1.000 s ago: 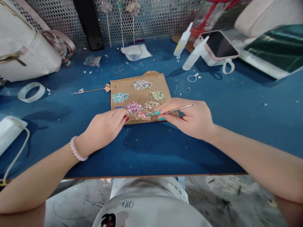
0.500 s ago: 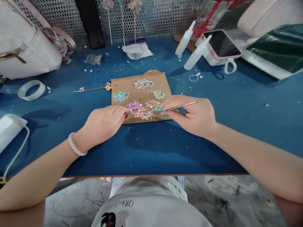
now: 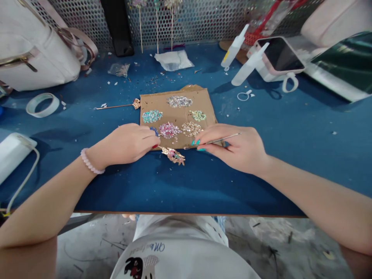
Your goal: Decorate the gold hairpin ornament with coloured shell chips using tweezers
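Observation:
My left hand is closed, pinching one end of a gold hairpin ornament set with pink and teal stones. The ornament juts past my fingertips, over the cardboard's front edge. My right hand grips a thin metal pick like a pen, its tip beside the ornament and apart from it. Under my fingertips lies a brown cardboard sheet bearing small heaps of stone chips: silver, turquoise, green, pink, champagne and blue, the last partly hidden by my left hand.
Left of the cardboard lies another gold hairpin. A tape roll and a white device with a cable are farther left. Two glue bottles and a phone-like device stand back right. A bag occupies the back left.
The gold ornament has moved toward me and turned, from above the cardboard to past its front edge. The pick's tip is now clear of it. The whole view has shifted slightly.

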A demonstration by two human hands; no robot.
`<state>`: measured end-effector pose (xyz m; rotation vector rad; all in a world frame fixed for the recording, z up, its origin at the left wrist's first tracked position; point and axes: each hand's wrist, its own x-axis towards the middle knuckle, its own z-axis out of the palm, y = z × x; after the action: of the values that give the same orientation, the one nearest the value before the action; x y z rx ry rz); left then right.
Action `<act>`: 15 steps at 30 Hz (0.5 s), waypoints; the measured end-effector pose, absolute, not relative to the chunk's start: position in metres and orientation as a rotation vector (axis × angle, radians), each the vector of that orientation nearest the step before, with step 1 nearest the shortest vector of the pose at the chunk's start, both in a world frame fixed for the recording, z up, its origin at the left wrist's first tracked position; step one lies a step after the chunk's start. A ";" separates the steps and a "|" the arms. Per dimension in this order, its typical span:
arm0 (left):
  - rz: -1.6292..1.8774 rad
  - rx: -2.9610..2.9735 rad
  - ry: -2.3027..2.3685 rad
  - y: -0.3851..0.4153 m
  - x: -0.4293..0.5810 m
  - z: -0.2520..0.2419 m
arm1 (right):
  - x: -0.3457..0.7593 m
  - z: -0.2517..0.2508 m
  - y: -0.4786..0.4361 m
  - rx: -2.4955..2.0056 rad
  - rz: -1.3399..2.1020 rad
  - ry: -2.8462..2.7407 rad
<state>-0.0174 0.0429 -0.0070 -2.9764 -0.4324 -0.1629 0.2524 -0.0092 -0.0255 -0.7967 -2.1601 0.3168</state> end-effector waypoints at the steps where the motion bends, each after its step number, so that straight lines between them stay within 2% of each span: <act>1: -0.156 -2.996 -0.397 0.043 -0.017 -0.007 | 0.252 -0.025 -0.011 -0.791 0.345 -2.160; 15: -0.174 -3.207 -0.250 0.039 -0.012 -0.019 | 0.226 -0.036 -0.039 -0.580 0.825 -2.118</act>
<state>-0.0118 0.0392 -0.0194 -3.2065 -0.2504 -0.1738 0.2258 -0.0393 -0.0364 -0.5798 -2.1175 0.8252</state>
